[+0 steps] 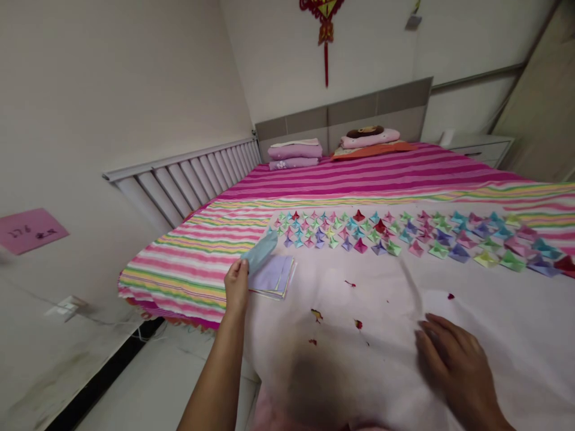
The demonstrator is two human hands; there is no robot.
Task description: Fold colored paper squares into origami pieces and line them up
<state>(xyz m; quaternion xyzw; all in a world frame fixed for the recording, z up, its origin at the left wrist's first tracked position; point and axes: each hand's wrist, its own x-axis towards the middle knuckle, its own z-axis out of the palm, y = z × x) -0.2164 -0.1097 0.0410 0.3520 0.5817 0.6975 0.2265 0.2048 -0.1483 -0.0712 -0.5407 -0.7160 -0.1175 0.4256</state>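
Gripping blue paper [261,251], the left hand [236,280] is beside the paper stack [271,274]; the right hand [462,362], near right, is loosely spread. Folded papers [360,246] lie in rows farther off.

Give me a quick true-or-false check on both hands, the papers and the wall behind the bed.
1. The left hand holds a light-blue paper. True.
2. The right hand pinches a yellow sheet. False: the right hand is open, with no paper visible in it.
3. A paper stack with a lavender sheet on top lies beside the left hand. True.
4. The folded paper pieces are all red. False: the folded paper pieces come in several colours, including blue, green, pink and purple.
5. A red hanging decoration is on the wall above the headboard. True.
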